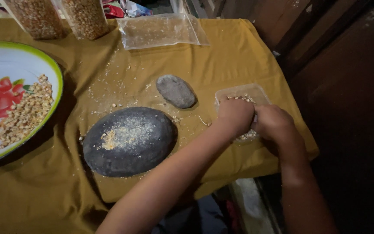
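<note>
Resting near the counter's (239, 47) right edge, clear plastic tub (243, 93) of crushed grain, under both hands, left hand (235, 116) and right hand (275, 125) with fingers curled down inside it, grip unclear, small oval stone (175, 91) just left, large flat grinding stone (128, 141) beyond.

Mustard-yellow cloth (239, 56) covers table, wrinkled, hangs over near edge. Dark reddish-brown wooden wall or panelling (325, 34) at right, mostly in shadow. Strip of pale floor (249, 203) visible below table edge, beside dark gap. Light dim and warm, brightest on cloth centre, falling off sharply toward right side.
</note>
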